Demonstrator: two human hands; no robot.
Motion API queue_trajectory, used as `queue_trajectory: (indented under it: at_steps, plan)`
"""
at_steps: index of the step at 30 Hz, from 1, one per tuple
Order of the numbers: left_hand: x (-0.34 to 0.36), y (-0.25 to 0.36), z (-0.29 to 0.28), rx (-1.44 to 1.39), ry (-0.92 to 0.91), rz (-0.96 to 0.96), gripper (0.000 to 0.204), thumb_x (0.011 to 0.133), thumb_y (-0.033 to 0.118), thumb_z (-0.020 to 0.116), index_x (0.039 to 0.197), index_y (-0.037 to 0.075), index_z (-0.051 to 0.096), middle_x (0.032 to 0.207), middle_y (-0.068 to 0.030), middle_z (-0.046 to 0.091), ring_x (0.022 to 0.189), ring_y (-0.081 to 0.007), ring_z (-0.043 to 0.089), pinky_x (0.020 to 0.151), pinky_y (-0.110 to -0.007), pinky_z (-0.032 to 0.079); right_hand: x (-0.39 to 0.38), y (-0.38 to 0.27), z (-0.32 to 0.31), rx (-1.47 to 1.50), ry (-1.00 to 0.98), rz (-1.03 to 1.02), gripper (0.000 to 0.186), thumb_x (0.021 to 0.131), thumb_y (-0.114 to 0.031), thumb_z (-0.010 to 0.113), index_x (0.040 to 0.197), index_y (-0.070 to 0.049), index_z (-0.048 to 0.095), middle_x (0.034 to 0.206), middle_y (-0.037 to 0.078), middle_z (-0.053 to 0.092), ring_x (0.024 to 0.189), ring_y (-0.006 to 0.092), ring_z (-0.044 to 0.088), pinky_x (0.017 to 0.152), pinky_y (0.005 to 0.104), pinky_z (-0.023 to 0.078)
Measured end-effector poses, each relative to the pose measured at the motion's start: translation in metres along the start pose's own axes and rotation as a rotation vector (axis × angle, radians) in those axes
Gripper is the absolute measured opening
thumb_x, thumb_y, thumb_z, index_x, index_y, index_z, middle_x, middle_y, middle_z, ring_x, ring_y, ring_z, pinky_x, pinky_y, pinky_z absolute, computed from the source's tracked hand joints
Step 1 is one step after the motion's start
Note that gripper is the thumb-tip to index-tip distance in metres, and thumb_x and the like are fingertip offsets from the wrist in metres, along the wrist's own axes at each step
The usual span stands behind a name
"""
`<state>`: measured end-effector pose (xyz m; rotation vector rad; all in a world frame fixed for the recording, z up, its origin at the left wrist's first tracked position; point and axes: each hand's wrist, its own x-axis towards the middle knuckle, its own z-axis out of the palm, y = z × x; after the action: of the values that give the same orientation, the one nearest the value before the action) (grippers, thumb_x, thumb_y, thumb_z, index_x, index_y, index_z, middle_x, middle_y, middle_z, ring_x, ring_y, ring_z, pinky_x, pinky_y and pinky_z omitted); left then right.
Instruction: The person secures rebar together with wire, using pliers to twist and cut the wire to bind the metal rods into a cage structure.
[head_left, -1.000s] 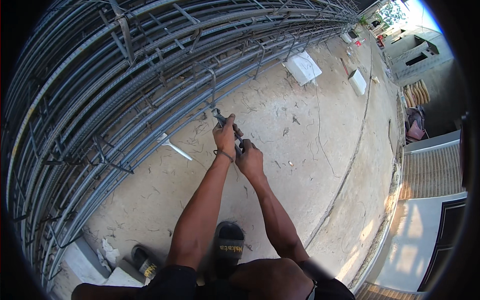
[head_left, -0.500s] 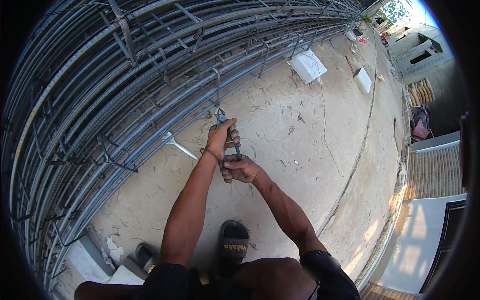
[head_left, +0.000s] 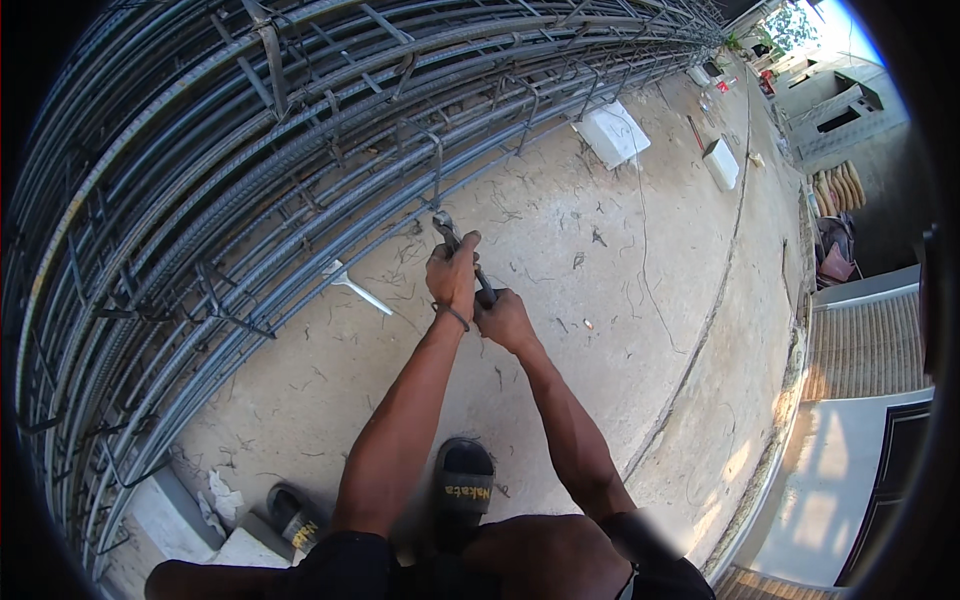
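Observation:
Both my hands are on a pair of dark metal pincers [head_left: 443, 222], whose jaws are beside the lowest bars at the edge of the rebar cage [head_left: 400, 150]. My left hand [head_left: 452, 272] is closed around the handles just behind the jaws. Lower down, my right hand [head_left: 503, 318] is closed around the handle ends. Whether the jaws bite on a tie wire or touch a bar is too small to tell. A dark band [head_left: 452, 316] circles my left wrist.
A white plastic tool with a long handle [head_left: 358, 290] lies by the cage. White blocks [head_left: 612, 135] [head_left: 721, 165] stand farther off on the concrete floor. Short wire scraps [head_left: 598, 237] are scattered about, and a long thin wire [head_left: 648, 270] trails across. My sandalled foot [head_left: 466, 485] is below.
The pincers have turned in my hands, and their handles now look closer together. My left hand has shifted slightly right. My right hand has rolled over, its back now showing.

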<state>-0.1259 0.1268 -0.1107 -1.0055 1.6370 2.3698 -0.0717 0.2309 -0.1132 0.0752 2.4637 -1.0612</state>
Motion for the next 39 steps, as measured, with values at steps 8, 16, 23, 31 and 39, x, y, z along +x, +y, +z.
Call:
queue_trajectory:
  at_steps: [8, 16, 23, 31, 39]
  plan:
    - [-0.005, 0.023, -0.022, -0.154, -0.374, -0.304, 0.021, 0.082, 0.029, 0.061, 0.077, 0.009, 0.055, 0.066, -0.0045, 0.056, 0.053, -0.0174, 0.054, 0.051, -0.031, 0.048, -0.003, 0.008, 0.016, 1.231, -0.718, 0.196, 0.026, 0.085, -0.028, 0.068, 0.096, -0.007, 0.057, 0.076, 0.004, 0.057, 0.065, 0.0191, 0.057, 0.062, 0.036, 0.049]
    - [0.025, -0.016, 0.02, 0.187, 0.292, -0.137, 0.032, 0.078, 0.032, 0.061, 0.062, 0.005, 0.053, 0.061, -0.0102, 0.056, 0.055, -0.024, 0.055, 0.055, -0.037, 0.044, -0.045, -0.043, 0.019, -0.257, 0.398, -0.123, 0.047, 0.074, -0.007, 0.064, 0.116, 0.008, 0.049, 0.095, 0.029, 0.061, 0.089, 0.0488, 0.059, 0.078, 0.0502, 0.049]
    - [-0.03, 0.02, -0.013, 0.397, 0.082, 0.095, 0.046, 0.072, 0.036, 0.07, 0.09, -0.005, 0.059, 0.073, -0.0153, 0.061, 0.074, -0.0311, 0.061, 0.071, -0.039, 0.046, -0.014, -0.004, -0.004, 0.84, -0.378, 0.237, 0.02, 0.083, -0.029, 0.067, 0.089, -0.012, 0.058, 0.067, -0.001, 0.056, 0.052, 0.0167, 0.055, 0.051, 0.0318, 0.046]
    - [0.011, 0.033, -0.051, -0.093, -0.459, -0.18, 0.039, 0.073, 0.037, 0.076, 0.095, 0.007, 0.064, 0.07, -0.002, 0.054, 0.06, -0.0139, 0.054, 0.06, -0.031, 0.048, -0.013, 0.01, 0.051, 1.459, -0.696, 0.063, 0.04, 0.08, -0.029, 0.071, 0.11, -0.012, 0.051, 0.076, 0.001, 0.056, 0.057, 0.0115, 0.054, 0.053, 0.0277, 0.048]
    - [-0.002, 0.032, -0.012, 0.6, 0.108, 0.225, 0.06, 0.063, 0.058, 0.077, 0.06, -0.001, 0.063, 0.057, -0.0115, 0.061, 0.053, -0.0222, 0.059, 0.053, -0.038, 0.046, -0.054, -0.057, -0.015, 0.132, 0.062, 0.023, 0.065, 0.076, -0.029, 0.077, 0.126, -0.002, 0.044, 0.097, 0.016, 0.066, 0.08, 0.0236, 0.066, 0.07, 0.0342, 0.052]
